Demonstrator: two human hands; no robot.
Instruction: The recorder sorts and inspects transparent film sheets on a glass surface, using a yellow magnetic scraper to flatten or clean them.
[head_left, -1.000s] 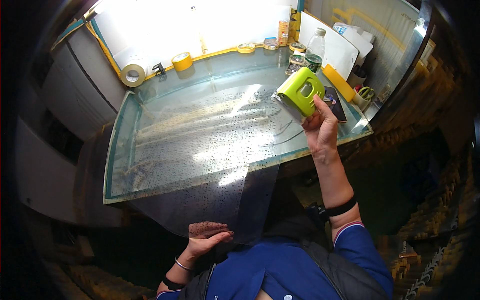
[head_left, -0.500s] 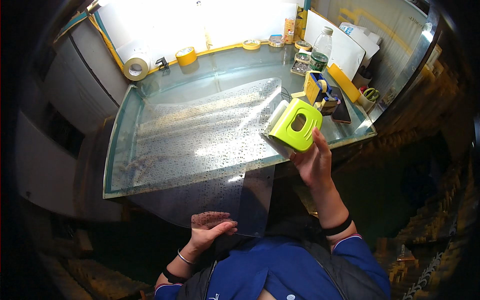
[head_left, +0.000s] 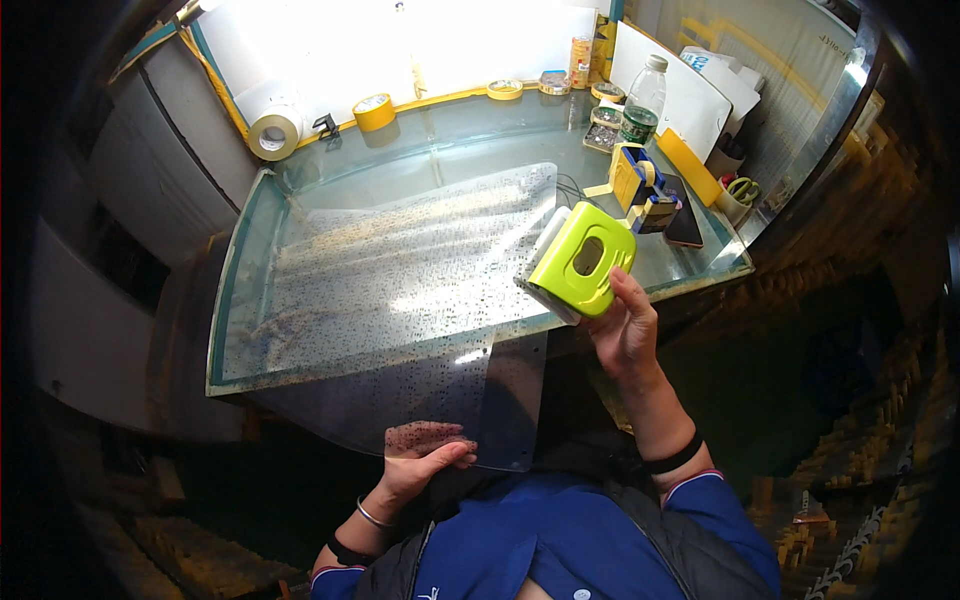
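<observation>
My right hand (head_left: 627, 325) grips a lime-green hole punch (head_left: 569, 272) by its near right side, thumb on top. The punch is tilted above the front right part of the glass table, over the right edge of a large clear plastic sheet (head_left: 400, 255) dotted with small black marks. I cannot tell whether punch and sheet touch. The sheet lies over the table and hangs past its front edge. At its near edge, my left hand (head_left: 425, 458) pinches it, thumb above and fingers showing through from beneath.
The glass table (head_left: 345, 182) carries tape rolls (head_left: 373, 113) along the back. On the right stand a clear bottle (head_left: 642, 105), a blue-and-yellow tape dispenser (head_left: 632, 180), a phone (head_left: 686, 222) and a cup (head_left: 735, 207) with green-handled scissors. A large white roll (head_left: 274, 135) sits back left.
My right hand has brought the hole punch slightly left and nearer to me. The left hand has stayed almost still on the sheet.
</observation>
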